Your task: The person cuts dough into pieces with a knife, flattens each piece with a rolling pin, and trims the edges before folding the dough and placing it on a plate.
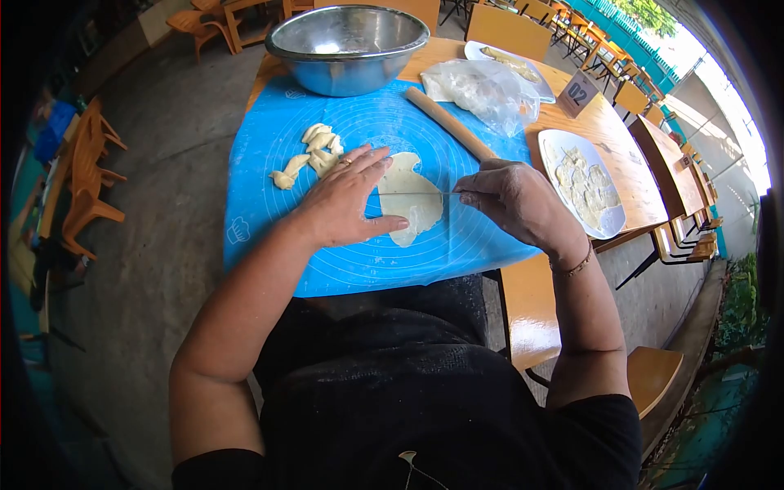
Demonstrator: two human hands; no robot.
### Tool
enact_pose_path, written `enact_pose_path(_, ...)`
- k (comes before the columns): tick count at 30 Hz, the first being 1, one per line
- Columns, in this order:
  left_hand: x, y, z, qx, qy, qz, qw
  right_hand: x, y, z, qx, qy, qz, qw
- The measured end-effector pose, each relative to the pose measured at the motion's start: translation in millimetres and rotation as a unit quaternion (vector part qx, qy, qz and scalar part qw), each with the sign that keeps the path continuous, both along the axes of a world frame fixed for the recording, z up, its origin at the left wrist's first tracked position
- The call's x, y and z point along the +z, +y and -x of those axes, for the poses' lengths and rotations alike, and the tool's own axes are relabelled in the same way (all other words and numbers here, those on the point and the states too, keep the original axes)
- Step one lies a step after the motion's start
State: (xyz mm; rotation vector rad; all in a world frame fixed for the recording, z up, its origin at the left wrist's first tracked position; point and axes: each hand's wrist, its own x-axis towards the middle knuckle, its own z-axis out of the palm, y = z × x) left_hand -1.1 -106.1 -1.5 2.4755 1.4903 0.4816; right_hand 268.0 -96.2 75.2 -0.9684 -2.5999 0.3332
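Note:
A flattened sheet of dough (412, 208) lies on the blue mat (327, 265). My left hand (347, 200) rests at its left side, fingers spread, the thumb on the dough's edge. In my right hand (510, 200), pinched at the dough's right, is a thin tool like a knife (420, 193), its narrow line crossing the sheet. Several small dough pieces (314, 151) sit just beyond my left fingers. A wooden rolling pin (449, 124) lies diagonally, its near end close to my right hand.
A metal bowl (347, 69) stands at the far left of the table. Beyond the pin is a plastic bag (482, 90) with whitish contents. A white plate of flat dough pieces (580, 180) is at right, near a number sign (578, 91); another plate (510, 65) sits behind.

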Motion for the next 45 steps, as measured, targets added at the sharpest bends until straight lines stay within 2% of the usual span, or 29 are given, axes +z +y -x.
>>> enact_pose_path(7, 2, -1, -1, 0.001, 0.012, 0.014, 1.000, 4, 2, -32, -0.062, -0.019, 0.021, 0.998)
enact_pose_path(14, -2, -1, 0, -0.006, 0.006, -0.008, 1.000, 8, -1, -64, -0.103, -0.031, 0.021, 0.994)
enact_pose_path(19, -5, 4, 1, -0.016, 0.000, -0.031, 0.999, 12, -8, -72, -0.170, -0.034, 0.063, 0.983)
enact_pose_path(21, -5, 12, -1, 0.009, -0.136, -0.020, 0.990, 12, -12, -71, -0.176, -0.008, 0.078, 0.981)
enact_pose_path(23, 4, 20, -4, 0.029, -0.114, -0.029, 0.993, 11, -14, -68, -0.179, 0.018, 0.094, 0.979)
enact_pose_path(25, 17, 24, -15, 0.050, -0.093, -0.037, 0.994, 5, -14, -62, -0.207, 0.087, 0.065, 0.972)
enact_pose_path(27, 27, 29, -31, 0.137, 0.068, -0.022, 0.988, -11, -9, -55, -0.211, 0.103, 0.029, 0.972)
enact_pose_path(28, 33, 34, -33, 0.135, 0.069, -0.024, 0.988, -18, -6, -49, -0.212, 0.117, -0.006, 0.970)
enact_pose_path(30, 39, 41, -37, 0.160, 0.061, 0.054, 0.984, -28, -6, -40, -0.207, 0.106, -0.052, 0.971)
enact_pose_path(34, 34, 47, -40, 0.174, 0.061, 0.050, 0.982, -49, -9, -24, -0.235, 0.110, -0.082, 0.962)
enact_pose_path(39, 30, 49, -34, 0.201, -0.033, 0.054, 0.978, -62, -5, -10, -0.267, 0.103, -0.130, 0.949)
enact_pose_path(42, 39, 47, -39, 0.199, 0.036, 0.084, 0.976, -72, 0, -5, -0.289, 0.077, -0.156, 0.941)
enact_pose_path(45, 40, 51, -39, 0.192, 0.033, 0.122, 0.973, -75, 3, 3, -0.306, 0.059, -0.173, 0.934)
